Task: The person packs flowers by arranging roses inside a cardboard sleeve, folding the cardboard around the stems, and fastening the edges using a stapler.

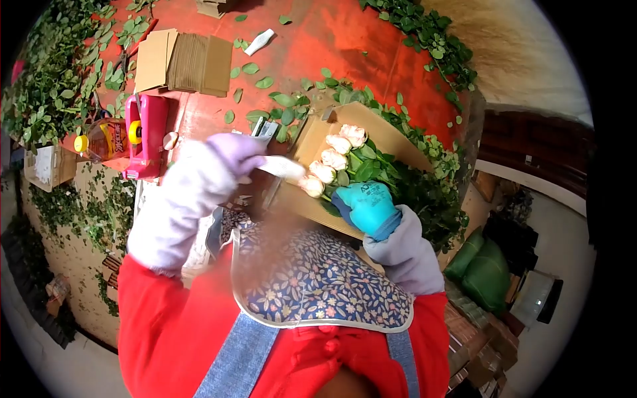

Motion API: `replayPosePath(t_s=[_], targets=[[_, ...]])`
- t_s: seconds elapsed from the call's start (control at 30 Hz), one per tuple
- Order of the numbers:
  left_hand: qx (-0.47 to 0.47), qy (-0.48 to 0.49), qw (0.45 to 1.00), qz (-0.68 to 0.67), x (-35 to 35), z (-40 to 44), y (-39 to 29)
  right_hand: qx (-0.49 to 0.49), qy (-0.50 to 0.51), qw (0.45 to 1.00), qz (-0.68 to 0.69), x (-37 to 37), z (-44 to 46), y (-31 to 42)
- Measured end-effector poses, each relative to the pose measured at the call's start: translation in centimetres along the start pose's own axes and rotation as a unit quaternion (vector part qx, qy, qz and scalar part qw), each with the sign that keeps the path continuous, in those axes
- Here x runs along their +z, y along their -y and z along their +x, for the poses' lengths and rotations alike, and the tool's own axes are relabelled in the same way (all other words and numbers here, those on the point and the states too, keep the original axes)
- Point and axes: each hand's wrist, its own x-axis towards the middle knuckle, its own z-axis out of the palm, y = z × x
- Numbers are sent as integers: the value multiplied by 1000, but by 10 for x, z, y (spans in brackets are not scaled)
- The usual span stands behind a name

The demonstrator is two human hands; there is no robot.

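Several pale pink roses lie with their leafy green stems in an open cardboard box. My left hand, in a light purple glove and blurred, is closed on a slim white object. The tip of that object reaches the edge of the lower blooms. Over the stems just right of the lowest rose is my right hand, in a teal glove. Its fingers are curled round the stems, with the fingertips partly hidden.
Flat cardboard pieces, a pink tape dispenser, a yellow-capped bottle and another white object are on the red table. Leaf piles line the left. Green sacks stand at the right.
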Motion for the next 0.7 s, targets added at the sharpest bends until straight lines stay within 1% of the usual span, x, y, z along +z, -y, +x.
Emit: replayPosePath(t_s=[0.07,0.13,0.2,0.27,0.3,0.33,0.37,0.4,0.43,0.47,0.5,0.53,0.57,0.6,0.63,0.67,0.7], targets=[[-40,-56,998,-4,-6,-51,24,14,-14,1000,18,-1,2,1],[-185,34,982,-9,-9,-101,43,15,8,1000,22,-8,4,3],[-269,42,962,-7,28,-175,103,5,15,999,33,-6,4,-1],[-370,72,926,22,64,-252,155,9,26,999,29,-3,5,-2],[-424,90,900,48,75,-281,164,8,29,999,25,-2,5,-3],[-460,91,881,70,81,-296,161,6,32,999,20,-2,4,-3],[-476,69,871,94,80,-300,151,6,25,999,28,-5,4,-1],[-470,17,876,111,75,-289,132,8,21,999,29,-4,4,1],[-436,-54,891,112,68,-270,106,12,19,999,25,-4,4,0],[-377,-129,911,106,59,-243,75,12,20,1000,20,-4,5,-1],[-300,-190,930,96,49,-212,44,2,18,999,32,2,4,-5],[-213,-218,948,92,40,-179,20,-5,23,999,25,0,5,-3],[-120,-216,964,95,31,-144,-3,-2,17,999,29,-4,5,-2],[-38,-180,977,111,26,-108,-18,5,9,999,32,-7,6,-1],[36,-129,982,133,25,-68,-24,7,4,999,36,-6,6,-1],[77,31,986,142,20,-29,-27,8,0,1000,30,-9,6,-2],[164,29,972,167,24,-6,-29,-1,6,999,52,-14,5,-1]])
